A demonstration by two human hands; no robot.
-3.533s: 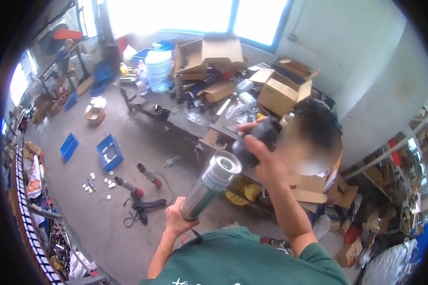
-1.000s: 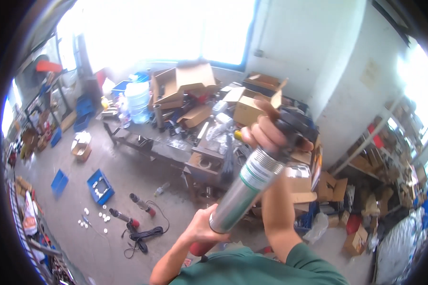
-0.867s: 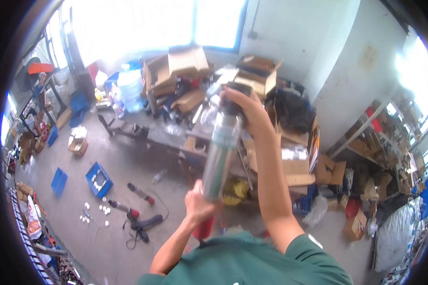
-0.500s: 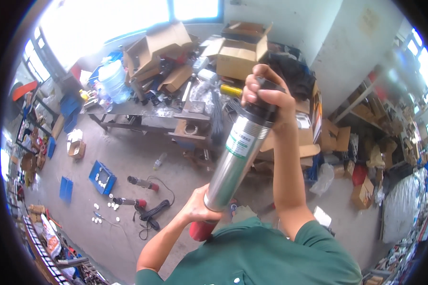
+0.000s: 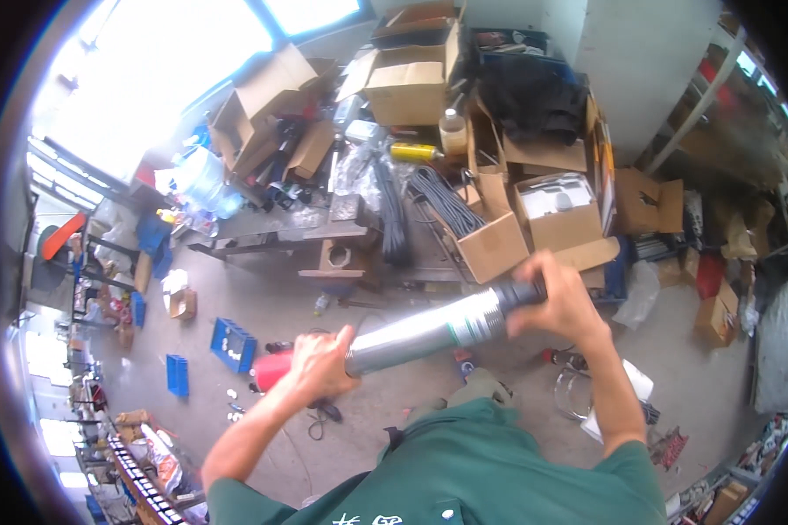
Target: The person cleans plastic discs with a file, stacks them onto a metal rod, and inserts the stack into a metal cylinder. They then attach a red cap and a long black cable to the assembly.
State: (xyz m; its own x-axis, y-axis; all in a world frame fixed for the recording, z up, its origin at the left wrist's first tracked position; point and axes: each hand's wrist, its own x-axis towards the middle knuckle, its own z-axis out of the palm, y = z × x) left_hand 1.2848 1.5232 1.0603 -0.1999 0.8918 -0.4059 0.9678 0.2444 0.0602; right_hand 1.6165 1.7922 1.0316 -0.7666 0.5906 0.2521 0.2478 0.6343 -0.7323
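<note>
Currently, the tube is held in the air between both hands, slightly tilted, its right end the higher. The left hand is closed around the joint where the bare metal meets the red end; its fingertips are hidden underneath. The right hand is curled around the black cap at the opposite end, thumb on the near side, fingers over the far side. Just inward of the right hand lie a threaded collar and a green-and-white label.

Handling: the tube appears rigid and is probably heavy for its length; support both ends. Smooth metal is likely to slip, especially if oily. Grip the red end and the cap, which should offer better purchase. Avoid knocking the thread, likely the part most easily damaged.

Beyond the left hand, to its left, the blue tray sits on the floor with white discs in it; a smaller tray lies farther left. To the right of the right hand is a clear bag. Beyond the right hand stands a carton with coiled cable at its left side. Farther off, ahead of the left hand, is the bench; past it, open boxes are piled toward the window.
</note>
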